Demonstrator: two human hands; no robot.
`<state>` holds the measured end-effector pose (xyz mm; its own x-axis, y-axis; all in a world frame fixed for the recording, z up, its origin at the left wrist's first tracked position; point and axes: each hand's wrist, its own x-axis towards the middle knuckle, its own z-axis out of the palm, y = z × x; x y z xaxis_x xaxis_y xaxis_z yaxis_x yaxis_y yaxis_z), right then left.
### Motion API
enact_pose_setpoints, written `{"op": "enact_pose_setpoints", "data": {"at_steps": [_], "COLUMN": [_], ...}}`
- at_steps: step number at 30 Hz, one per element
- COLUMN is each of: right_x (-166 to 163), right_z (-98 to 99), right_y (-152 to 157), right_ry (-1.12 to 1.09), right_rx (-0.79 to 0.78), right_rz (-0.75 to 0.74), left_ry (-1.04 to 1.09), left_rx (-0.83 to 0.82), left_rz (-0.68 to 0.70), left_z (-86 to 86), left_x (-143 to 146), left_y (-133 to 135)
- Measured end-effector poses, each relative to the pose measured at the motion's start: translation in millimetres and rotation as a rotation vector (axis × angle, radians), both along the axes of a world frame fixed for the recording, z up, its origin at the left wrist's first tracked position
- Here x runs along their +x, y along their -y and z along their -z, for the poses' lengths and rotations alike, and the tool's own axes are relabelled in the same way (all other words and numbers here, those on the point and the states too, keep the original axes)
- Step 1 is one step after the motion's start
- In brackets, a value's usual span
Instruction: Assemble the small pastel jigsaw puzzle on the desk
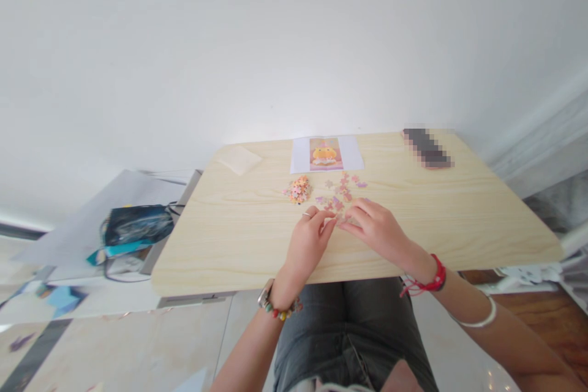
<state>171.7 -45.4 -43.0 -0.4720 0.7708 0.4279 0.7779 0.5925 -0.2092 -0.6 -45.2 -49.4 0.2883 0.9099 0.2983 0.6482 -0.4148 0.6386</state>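
Both my hands rest on a light wooden table (239, 245), fingertips meeting over small pink puzzle pieces (337, 203). My left hand (309, 239), with a ring and a beaded bracelet, pinches its thumb and forefinger together at the pieces. My right hand (376, 226), with a red cord at the wrist, has its fingers curled down on the same spot. What each pinch holds is too small to make out. A heap of loose pieces (299, 189) lies just beyond my left hand. More scattered pieces (351, 180) lie past my fingers.
A white sheet with a printed yellow picture (326, 154) lies at the table's far edge. A pale square paper (239, 160) sits far left, a blurred dark object (427, 147) far right. A dark bag (136, 225) sits on a low surface left of the table.
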Motion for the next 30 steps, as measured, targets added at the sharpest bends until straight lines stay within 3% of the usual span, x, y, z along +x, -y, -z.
{"op": "enact_pose_setpoints", "data": {"at_steps": [7,14,25,30], "right_x": [-3,1,-1,14], "right_z": [2.3,3.1,-7.8,-9.1], "right_y": [4,2,-13,-29], "right_ry": [-0.064,-0.307,-0.400,-0.376], "right_rx": [-0.005,-0.174,-0.396,-0.399], "right_rz": [-0.025,-0.129,-0.125,-0.068], "left_ry": [0.087,0.132,0.104,0.068], "left_rx": [-0.062,-0.242,-0.191,-0.131], "left_rz": [-0.013,0.018,0.077,0.051], "left_z": [-7.2,-8.3,-4.7,-4.6], "left_x": [1,-7,-2,-1], "left_y": [4,2,-3,-9]}}
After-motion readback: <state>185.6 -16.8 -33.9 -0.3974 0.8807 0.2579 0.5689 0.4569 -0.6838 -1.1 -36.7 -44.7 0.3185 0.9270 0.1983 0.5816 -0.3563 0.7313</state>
